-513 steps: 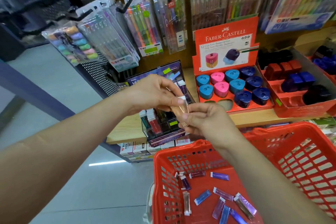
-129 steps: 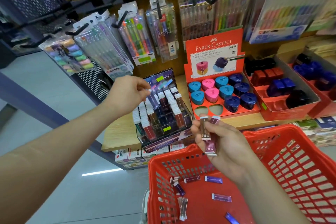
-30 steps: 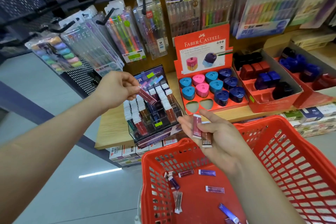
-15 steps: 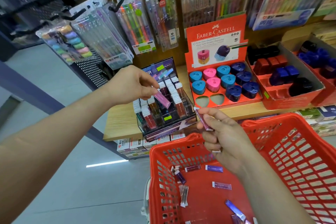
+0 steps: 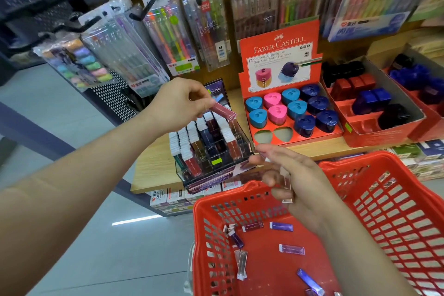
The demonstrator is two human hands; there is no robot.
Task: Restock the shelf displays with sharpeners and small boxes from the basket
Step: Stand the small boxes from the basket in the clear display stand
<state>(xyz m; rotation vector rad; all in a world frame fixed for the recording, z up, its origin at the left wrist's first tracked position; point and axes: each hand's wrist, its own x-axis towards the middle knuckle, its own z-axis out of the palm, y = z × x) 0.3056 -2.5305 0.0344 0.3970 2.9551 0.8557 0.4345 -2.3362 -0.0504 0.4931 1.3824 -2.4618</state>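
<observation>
One small box, pinched in the left hand, now hangs over the rack, ready to slot; the right hand grips another.

The basket is bright red, lattice-walled. Sharpeners in the red display carton run turquoise, pink and dark blue. The raised small box is dusky pink with white dots at its end; the shelf is pale wood grain.

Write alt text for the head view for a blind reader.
A person's left hand pinches a small pink rectangular box above a clear plastic display case of boxes; the right hand holds a second box over a red plastic basket.
</observation>
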